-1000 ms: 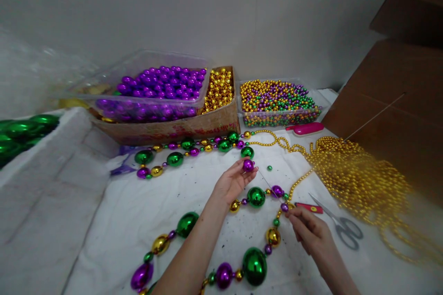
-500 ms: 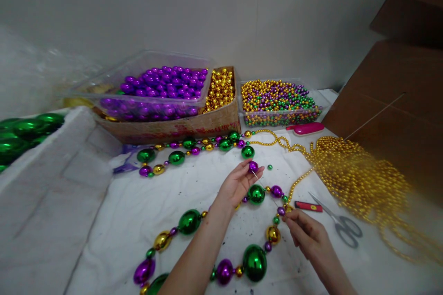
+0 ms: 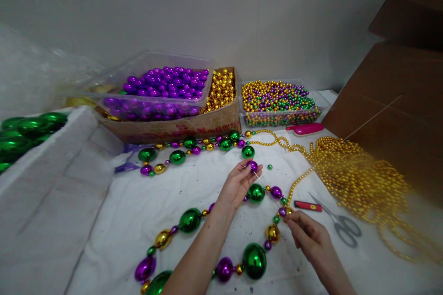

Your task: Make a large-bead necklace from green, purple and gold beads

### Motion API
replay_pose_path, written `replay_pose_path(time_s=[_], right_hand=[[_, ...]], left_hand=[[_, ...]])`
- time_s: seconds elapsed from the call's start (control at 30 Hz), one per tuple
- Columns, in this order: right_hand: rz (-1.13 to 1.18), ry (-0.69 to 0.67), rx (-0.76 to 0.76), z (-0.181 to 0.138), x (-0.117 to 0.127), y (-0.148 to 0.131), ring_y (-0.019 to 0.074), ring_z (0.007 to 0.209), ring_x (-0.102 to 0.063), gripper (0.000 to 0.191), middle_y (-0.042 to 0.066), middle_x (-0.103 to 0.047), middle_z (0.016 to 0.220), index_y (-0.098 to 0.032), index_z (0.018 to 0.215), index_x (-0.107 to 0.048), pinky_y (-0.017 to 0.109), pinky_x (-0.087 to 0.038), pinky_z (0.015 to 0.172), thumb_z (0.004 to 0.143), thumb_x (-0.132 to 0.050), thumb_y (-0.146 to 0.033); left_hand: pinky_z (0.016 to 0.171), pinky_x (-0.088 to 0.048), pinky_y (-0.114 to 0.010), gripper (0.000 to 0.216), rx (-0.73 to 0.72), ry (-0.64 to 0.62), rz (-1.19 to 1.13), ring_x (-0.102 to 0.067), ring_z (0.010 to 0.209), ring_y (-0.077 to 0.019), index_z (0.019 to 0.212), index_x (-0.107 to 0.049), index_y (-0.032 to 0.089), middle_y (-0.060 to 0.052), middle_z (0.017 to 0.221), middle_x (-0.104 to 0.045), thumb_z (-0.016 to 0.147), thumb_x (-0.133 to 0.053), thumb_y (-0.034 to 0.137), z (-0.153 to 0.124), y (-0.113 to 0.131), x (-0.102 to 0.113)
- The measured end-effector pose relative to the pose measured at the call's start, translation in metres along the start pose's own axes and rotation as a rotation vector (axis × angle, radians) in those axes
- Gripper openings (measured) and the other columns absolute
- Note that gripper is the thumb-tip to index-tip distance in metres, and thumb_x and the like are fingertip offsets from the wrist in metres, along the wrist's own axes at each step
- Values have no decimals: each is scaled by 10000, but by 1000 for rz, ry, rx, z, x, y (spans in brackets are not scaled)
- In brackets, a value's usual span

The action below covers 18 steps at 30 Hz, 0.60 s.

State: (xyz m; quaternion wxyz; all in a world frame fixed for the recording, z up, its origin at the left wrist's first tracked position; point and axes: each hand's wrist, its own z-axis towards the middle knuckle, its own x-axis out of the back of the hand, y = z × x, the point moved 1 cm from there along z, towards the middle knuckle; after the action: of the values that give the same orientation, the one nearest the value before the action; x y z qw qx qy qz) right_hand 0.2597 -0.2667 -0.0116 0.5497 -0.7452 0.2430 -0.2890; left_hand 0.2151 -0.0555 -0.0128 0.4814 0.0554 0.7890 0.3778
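My left hand [image 3: 238, 183] pinches a purple bead [image 3: 253, 166] at its fingertips, just above the white cloth. A thin needle [image 3: 266, 187] runs from that bead down toward my right hand [image 3: 309, 236], whose fingers are pinched on the needle's lower end beside a small purple bead [image 3: 282, 211]. Around both hands curls a string of large green, purple and gold beads [image 3: 254, 260]. A second beaded string [image 3: 194, 149] lies farther back.
Behind stand a clear tub of purple beads [image 3: 162, 90], a cardboard box of gold beads [image 3: 219, 87] and a tub of mixed small beads [image 3: 277, 99]. To the right lie a heap of gold bead strands [image 3: 360, 179], scissors [image 3: 341, 226], a red lighter [image 3: 308, 205], a pink tool [image 3: 306, 128]. Green beads [image 3: 24, 131] at left.
The purple bead in my left hand has moved onto the needle's tip. My right hand has shifted slightly left and down; the view has drifted a little.
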Motion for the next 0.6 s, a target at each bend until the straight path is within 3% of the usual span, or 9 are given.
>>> replay_pose_path(time_s=[0.23, 0.33, 0.6], right_hand=[[61, 7, -29, 12, -10, 9, 83, 446, -347, 323, -48, -408, 516, -167, 795, -639, 200, -232, 398, 808, -572, -483], [119, 10, -80, 18, -17, 11, 67, 394, -295, 341, -53, -411, 512, -169, 804, -613, 198, -176, 362, 803, -561, -506], [150, 25, -89, 21, -18, 11, 55, 385, -289, 330, -54, -414, 514, -169, 805, -618, 190, -170, 358, 788, -585, -498]], left_hand=[[988, -440, -408, 687, -83, 57, 89, -619, 1047, -228, 1267, -431, 274, -1, 966, -570, 681, -722, 63, -6, -11, -6], [980, -443, -401, 764, -108, 87, 100, -626, 1035, -225, 1294, -399, 305, 7, 976, -549, 653, -734, 58, -6, -12, -7], [940, -440, -342, 974, -179, 85, 212, -629, 989, -183, 1390, -250, 377, 24, 995, -543, 613, -768, 99, -2, -6, -7]])
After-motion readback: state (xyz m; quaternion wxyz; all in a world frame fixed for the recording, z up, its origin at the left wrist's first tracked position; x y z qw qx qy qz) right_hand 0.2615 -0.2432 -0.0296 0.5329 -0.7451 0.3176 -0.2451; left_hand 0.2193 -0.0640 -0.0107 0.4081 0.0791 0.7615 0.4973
